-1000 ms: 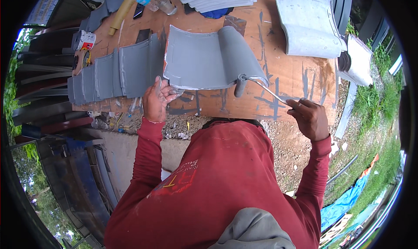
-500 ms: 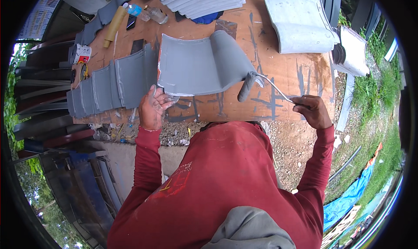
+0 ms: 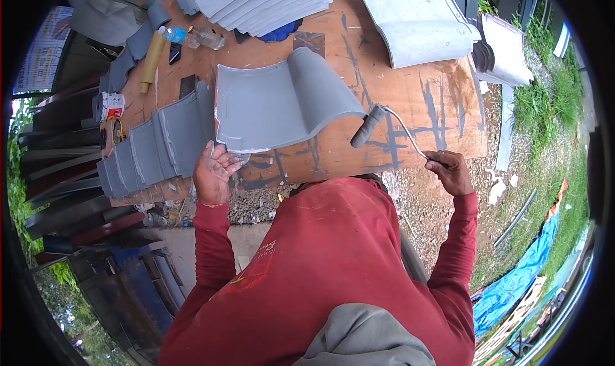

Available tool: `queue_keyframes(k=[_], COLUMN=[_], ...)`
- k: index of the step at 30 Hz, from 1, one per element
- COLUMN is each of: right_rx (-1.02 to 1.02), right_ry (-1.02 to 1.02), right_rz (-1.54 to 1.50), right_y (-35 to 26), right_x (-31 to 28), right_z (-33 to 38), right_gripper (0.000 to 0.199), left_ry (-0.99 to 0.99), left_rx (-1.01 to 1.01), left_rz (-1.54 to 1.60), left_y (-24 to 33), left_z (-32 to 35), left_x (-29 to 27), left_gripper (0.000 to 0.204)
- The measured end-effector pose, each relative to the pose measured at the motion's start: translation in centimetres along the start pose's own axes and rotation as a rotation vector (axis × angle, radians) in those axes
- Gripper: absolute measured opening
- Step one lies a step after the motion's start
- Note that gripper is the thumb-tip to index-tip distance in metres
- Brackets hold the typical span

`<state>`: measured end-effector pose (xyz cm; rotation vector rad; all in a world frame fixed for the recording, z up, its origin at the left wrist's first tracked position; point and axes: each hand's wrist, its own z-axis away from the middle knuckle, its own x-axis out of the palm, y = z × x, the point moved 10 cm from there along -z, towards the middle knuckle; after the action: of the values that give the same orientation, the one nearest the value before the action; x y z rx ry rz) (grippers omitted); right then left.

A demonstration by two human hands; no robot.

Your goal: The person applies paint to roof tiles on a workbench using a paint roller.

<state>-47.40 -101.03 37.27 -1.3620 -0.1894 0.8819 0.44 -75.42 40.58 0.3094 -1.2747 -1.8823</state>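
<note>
A grey-coated curved roof tile lies tilted above the table, its left edge rough and reddish. At its near left corner my left hand holds it palm up, with the thumb beside the edge and the fingers curled under the near rim. My right hand is closed on the handle of a paint roller with a bent wire frame. The grey roller sleeve is just beyond the tile's right near corner; whether they touch I cannot tell. Overlapping grey tiles fan out left of my left hand.
The wooden table carries grey paint streaks. Pale unpainted tiles are stacked at the back and back right. Plastic bottles, a yellow-brown tube and a white-and-red tub stand at the left. Gravel and grass lie right.
The roller has moved off the tile's right edge, slightly left and down, and its sleeve is more tilted. My view has shifted and turned a little; the left hand stays at the tile corner.
</note>
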Motion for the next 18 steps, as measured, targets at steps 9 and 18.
queue_keyframes(k=[9,18], right_rx=[-0.125,0.046], right_ry=[0.155,0.181], right_rz=[-0.086,-0.149], right_y=[1.8,7.1], right_x=[4.8,3.4], right_z=[1.2,3.9], right_gripper=[0.030,0.031], left_ry=[-0.026,-0.053], left_rx=[0.024,0.007], left_rz=[-0.013,-0.008], left_y=[1.0,1.0], left_z=[0.1,-0.1], left_x=[0.9,1.1], left_gripper=[0.052,0.054])
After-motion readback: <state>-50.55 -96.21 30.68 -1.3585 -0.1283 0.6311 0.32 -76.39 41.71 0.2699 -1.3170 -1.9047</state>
